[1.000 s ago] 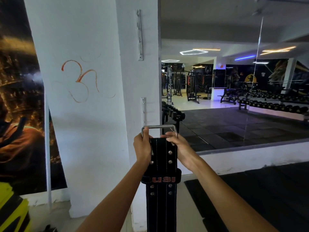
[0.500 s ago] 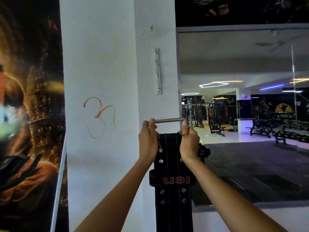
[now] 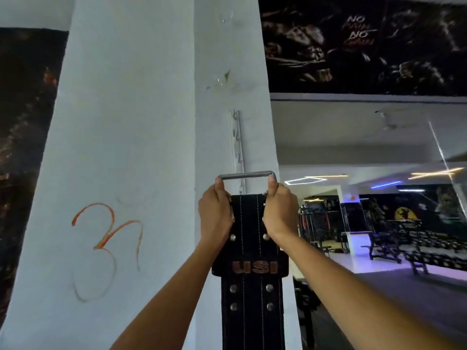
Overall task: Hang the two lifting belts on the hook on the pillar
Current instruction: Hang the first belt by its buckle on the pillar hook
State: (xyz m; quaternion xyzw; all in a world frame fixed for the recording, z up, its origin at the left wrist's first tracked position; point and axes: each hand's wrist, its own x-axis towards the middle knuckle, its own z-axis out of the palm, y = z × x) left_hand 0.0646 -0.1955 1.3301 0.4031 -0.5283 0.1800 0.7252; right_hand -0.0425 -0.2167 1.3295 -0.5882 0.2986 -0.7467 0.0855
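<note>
Since 0.5 s ago both hands have lifted the belt [image 3: 252,248] higher at frame centre; left hand [image 3: 214,218] and right hand [image 3: 280,213] pinch its buckle [image 3: 246,175] beside the hook rail [image 3: 237,147] — a tilted buckle could miss the small hooks and drop.

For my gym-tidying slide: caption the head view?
Both hands, left hand and right hand, lift a black belt by its buckle toward the pillar's hook rail.

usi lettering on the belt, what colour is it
Reddish copper on the black belt, head view.
</note>
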